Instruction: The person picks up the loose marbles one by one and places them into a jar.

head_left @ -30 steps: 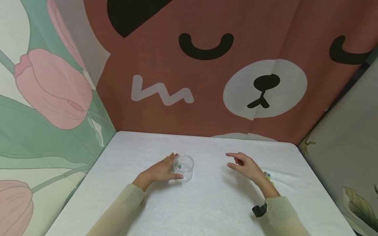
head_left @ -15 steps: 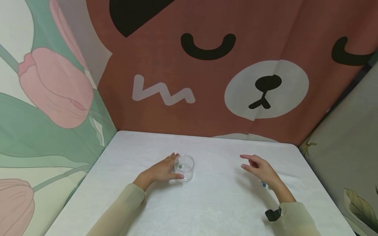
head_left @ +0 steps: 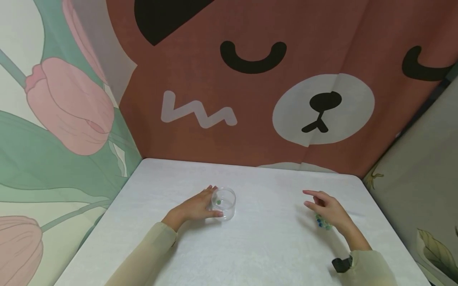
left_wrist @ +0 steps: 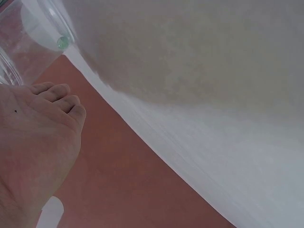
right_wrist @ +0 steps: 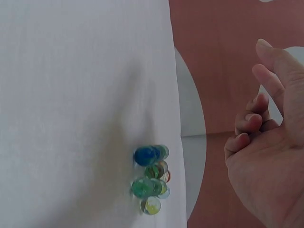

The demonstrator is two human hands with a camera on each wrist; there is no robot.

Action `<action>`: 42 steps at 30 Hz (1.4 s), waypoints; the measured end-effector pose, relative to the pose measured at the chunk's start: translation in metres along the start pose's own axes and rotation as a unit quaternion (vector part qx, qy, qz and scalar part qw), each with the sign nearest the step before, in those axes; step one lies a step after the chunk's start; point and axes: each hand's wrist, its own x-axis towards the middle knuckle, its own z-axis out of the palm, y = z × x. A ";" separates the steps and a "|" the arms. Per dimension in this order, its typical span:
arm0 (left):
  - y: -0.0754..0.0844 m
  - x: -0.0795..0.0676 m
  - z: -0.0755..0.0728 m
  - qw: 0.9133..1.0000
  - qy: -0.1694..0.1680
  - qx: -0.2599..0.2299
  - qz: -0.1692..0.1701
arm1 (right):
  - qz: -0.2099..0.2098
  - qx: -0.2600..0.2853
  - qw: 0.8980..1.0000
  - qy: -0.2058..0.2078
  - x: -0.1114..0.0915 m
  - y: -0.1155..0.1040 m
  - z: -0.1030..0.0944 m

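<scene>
A clear round plastic container point(head_left: 229, 207) stands on the white table, with a green marble point(head_left: 218, 202) inside it. My left hand point(head_left: 193, 207) holds the container's left side, thumb in front and fingers behind. In the left wrist view the same marble point(left_wrist: 62, 42) shows through the clear wall. My right hand point(head_left: 330, 210) hovers at the right with nothing in it, thumb and index finger apart, the other fingers loosely bent. Below it lies a cluster of glass marbles point(head_left: 323, 223). The right wrist view shows these as blue, green and clear ones, including a green marble point(right_wrist: 142, 188).
The white tabletop point(head_left: 264, 246) stretches between the hands. Behind it hangs a brown curtain point(head_left: 200, 147) with a bear print, and a floral curtain point(head_left: 71, 174) borders the left. A black device point(head_left: 341, 265) sits at the right wrist.
My right hand has moved away from the container, to the right and slightly toward me, over the marbles. The left hand stays at the container.
</scene>
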 end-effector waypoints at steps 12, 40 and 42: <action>0.001 0.000 0.000 1.000 0.000 -0.002 -0.003 | 0.028 -0.003 1.000 -0.007 -0.006 0.017 -0.012; -0.001 0.000 0.000 1.000 0.007 -0.001 -0.003 | 0.119 -0.036 0.992 -0.019 -0.017 0.066 -0.033; -0.001 0.001 0.001 1.000 0.006 0.001 -0.004 | 0.119 -0.041 0.992 -0.020 -0.017 0.071 -0.034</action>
